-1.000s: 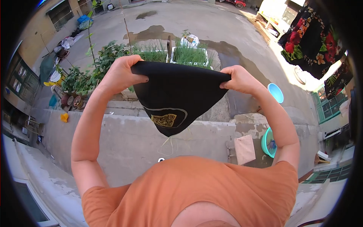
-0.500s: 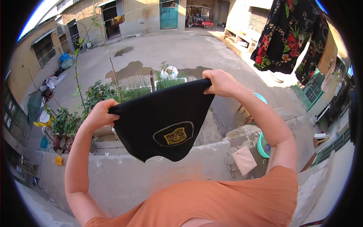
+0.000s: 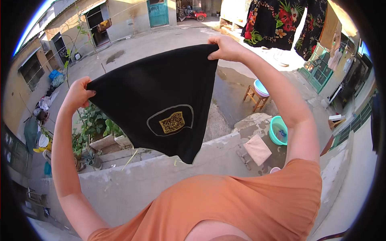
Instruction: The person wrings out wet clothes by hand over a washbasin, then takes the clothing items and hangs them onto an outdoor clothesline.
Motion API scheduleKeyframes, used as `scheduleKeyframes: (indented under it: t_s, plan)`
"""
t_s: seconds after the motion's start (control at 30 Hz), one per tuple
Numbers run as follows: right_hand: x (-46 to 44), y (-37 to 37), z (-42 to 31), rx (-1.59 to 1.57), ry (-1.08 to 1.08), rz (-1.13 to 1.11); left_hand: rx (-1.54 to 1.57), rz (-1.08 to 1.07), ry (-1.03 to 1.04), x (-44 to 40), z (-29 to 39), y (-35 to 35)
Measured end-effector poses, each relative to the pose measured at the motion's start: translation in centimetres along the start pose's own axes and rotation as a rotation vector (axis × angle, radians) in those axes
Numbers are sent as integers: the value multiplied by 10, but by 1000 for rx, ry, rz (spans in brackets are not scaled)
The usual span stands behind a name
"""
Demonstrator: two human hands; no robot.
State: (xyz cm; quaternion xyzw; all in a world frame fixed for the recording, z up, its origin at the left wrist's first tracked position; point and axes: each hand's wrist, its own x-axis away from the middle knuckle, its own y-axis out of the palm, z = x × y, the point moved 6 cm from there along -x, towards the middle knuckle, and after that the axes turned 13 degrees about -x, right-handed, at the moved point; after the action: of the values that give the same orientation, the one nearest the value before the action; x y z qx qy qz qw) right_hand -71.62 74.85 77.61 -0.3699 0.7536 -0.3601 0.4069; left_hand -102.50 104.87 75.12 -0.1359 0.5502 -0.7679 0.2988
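Stretched between both hands is a black cloth, perhaps a garment, bearing a yellow QR-code print inside a grey outline. My left hand is closed on its upper left corner. Higher up, my right hand pinches the upper right corner. The top edge is taut and slopes up to the right, while the lower part hangs loose in folds. Its kind cannot be made out for certain.
Floral black clothing hangs at upper right. A basin sits on a wooden stool; a green basin stands lower, near a square pale-topped seat. Leafy plants grow behind the low ledge. Beyond lies a paved yard.
Both hands have risen, lifting the black cloth higher and spreading it wider. My left hand has moved outward to the left. The camera view has also shifted.
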Motion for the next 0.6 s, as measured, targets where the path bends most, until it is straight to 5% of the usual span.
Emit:
scheduleKeyframes:
  t_s: [0.13,0.2,0.33,0.43,0.53,0.6]
  plan:
    - [0,-7,-8,-114,154,-23,65,59,-140,-12,4,-10]
    - [7,-1,-1,-589,196,34,123,113,-150,-20,0,-14]
    - [44,33,-39,-1441,-23,-227,223,270,-153,-35,-8,-21]
    - [74,82,-81,-1531,48,-341,310,373,-212,-50,-18,-19]
    - [82,125,-101,-1260,-3,-547,356,408,-261,-64,-30,-19]
    - [75,127,-94,-1089,-83,-460,322,430,-301,-75,-42,-20]
